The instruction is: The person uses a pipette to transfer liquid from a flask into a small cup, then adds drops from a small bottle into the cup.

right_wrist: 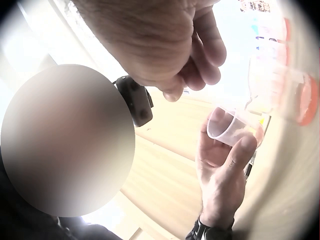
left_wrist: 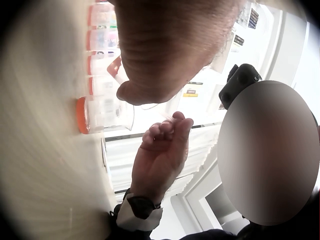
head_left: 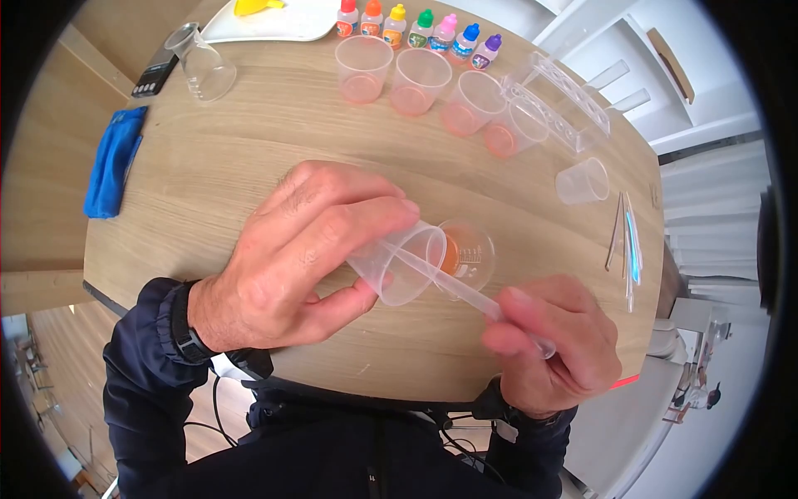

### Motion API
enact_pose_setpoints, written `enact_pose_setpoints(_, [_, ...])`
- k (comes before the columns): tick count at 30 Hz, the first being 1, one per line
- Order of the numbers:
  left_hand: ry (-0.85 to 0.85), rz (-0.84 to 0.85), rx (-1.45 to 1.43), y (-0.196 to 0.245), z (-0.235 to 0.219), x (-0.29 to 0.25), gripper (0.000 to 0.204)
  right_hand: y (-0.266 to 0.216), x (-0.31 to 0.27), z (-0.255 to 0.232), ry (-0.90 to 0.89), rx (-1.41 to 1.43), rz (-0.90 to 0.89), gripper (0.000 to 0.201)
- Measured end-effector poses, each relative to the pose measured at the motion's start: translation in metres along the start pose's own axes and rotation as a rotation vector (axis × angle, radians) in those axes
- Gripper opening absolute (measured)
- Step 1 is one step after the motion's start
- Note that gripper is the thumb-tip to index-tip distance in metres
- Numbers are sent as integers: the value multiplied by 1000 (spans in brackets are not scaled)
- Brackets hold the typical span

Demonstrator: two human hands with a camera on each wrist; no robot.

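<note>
My left hand (head_left: 307,249) grips a clear plastic cup (head_left: 399,262), tilted on its side with its mouth toward me and to the right. A second clear cup with orange liquid (head_left: 470,254) stands on the table just behind it. My right hand (head_left: 553,341) pinches a clear plastic pipette (head_left: 453,287) whose tip reaches into the tilted cup. From the right wrist view the left hand (right_wrist: 222,170) holds the cup (right_wrist: 230,127) between thumb and fingers. In the left wrist view the right hand (left_wrist: 162,150) shows with curled fingers.
Several cups of pale orange liquid (head_left: 416,83) stand at the back before a row of coloured dropper bottles (head_left: 420,29). A clear tube rack (head_left: 565,104), an empty cup (head_left: 582,181), spare pipettes (head_left: 628,241), a glass flask (head_left: 204,66) and a blue cloth (head_left: 112,162) lie around the wooden table (head_left: 233,150).
</note>
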State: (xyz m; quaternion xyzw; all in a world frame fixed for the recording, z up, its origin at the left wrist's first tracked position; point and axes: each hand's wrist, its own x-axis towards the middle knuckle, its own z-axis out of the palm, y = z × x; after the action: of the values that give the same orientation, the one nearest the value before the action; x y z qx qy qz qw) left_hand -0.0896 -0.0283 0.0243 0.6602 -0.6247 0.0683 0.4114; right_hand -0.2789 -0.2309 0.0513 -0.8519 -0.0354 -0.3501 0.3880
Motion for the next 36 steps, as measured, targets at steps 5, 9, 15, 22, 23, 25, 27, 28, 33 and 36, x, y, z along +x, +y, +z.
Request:
enact_pose_setpoints(5, [0, -3, -1, 0, 1, 0, 58, -1, 0, 0, -2, 2, 13, 41])
enact_pose_setpoints(9, [2, -5, -2, 1, 0, 0, 58, 2, 0, -2, -13, 51, 22, 48])
enact_pose_setpoints(15, [13, -3, -4, 0, 1, -1, 57, 5, 2, -1, -14, 45, -21, 56])
enact_pose_setpoints(22, [8, -3, -6, -1, 1, -2, 58, 5, 1, -1, -6, 75, -18, 59])
enact_pose_setpoints(23, [9, -3, -6, -1, 1, -2, 58, 5, 0, -2, -9, 74, -13, 59])
enact_pose_setpoints(25, [10, -2, -6, -1, 1, -1, 59, 4, 0, -6, 1, 70, -13, 58])
enact_pose_setpoints(27, [7, -5, 5, -1, 0, -1, 60, 4, -2, -14, 63, 73, -13, 56])
enact_pose_setpoints(28, [7, -8, 12, -2, -1, -1, 60, 4, -4, -18, 112, 79, -8, 55])
enact_pose_setpoints(33, [40, -37, 32, -4, -1, -1, 62, 1, -10, -45, 419, 24, 126, 56])
enact_pose_setpoints(36, [44, -48, 35, -5, -2, -1, 62, 2, -8, -52, 417, -15, 136, 58])
